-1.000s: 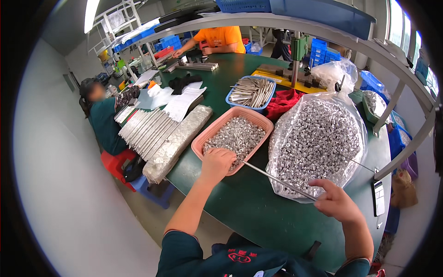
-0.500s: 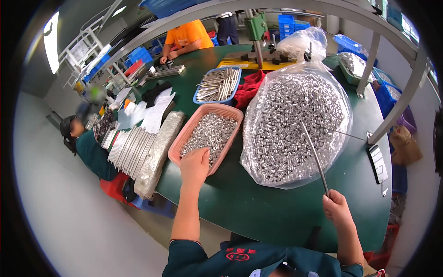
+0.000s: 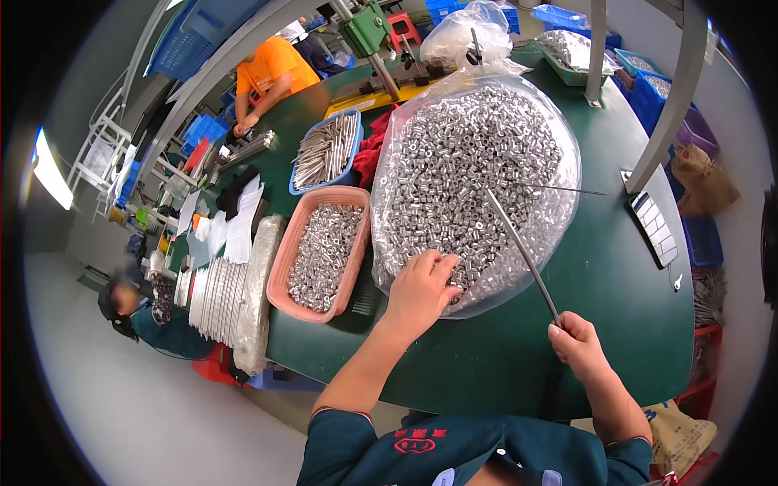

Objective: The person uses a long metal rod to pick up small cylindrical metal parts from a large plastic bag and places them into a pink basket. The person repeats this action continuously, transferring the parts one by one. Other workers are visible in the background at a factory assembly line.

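At the far left of the green worktop [image 3: 519,364], a row of flat metal pieces [image 3: 212,296] is stacked on edge beside a long wrapped bundle [image 3: 258,292]. Next to these, a pink tray [image 3: 279,279] is filled with small silver sleeves, and a blue tray [image 3: 322,154] of thin rods is set behind it.

The left hand [image 3: 417,293] is laid on the near edge of the clear plastic bag [image 3: 559,202], where the heap of small metal sleeves [image 3: 470,162] is piled; its grip is curled into the heap, though whether any sleeves are pinched cannot be told. Sleeves could be pushed over the bag's low edge and rolled across the worktop if the heap is raked too hard.

To the right, a thin metal rod [image 3: 519,247] is clenched in the right hand [image 3: 577,344], its tip lying over the heap. The thin plastic could be pierced by that tip.
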A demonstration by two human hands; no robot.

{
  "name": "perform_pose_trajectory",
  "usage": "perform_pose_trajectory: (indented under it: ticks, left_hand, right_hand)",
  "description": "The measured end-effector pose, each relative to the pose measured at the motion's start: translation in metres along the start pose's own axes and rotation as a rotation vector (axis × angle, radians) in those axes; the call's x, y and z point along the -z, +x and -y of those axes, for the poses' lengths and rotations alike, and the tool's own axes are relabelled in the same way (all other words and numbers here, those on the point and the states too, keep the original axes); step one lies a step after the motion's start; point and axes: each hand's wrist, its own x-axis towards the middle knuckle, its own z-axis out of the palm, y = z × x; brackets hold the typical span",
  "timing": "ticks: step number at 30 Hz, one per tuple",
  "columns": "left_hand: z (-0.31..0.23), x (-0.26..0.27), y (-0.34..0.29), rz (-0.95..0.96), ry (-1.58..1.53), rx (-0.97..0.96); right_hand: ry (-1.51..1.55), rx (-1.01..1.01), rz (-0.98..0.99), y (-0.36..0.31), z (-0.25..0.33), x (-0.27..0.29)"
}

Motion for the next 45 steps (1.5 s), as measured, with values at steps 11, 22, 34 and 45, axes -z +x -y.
perform_pose_trajectory:
  ticks: [11, 22, 34, 45]
  left_hand:
    - [0.000, -0.039, 0.032, -0.092, 0.138, -0.349]
    - [0.028, -0.053, 0.056, -0.141, 0.272, -0.207]
    - [0.054, -0.040, 0.057, 0.168, -2.496, 0.604]
    - [0.060, -0.039, 0.050, 0.164, -2.417, 0.573]
  right_hand:
    - [-0.128, -0.029, 0.010, 0.000, -0.002, -0.003]
    - [-0.207, -0.016, -0.021, 0.003, -0.003, -0.003]
    - [-0.317, -0.065, 0.004, 0.004, 0.004, -0.008]
    - [-0.399, -0.039, 0.026, 0.003, 0.004, -0.007]
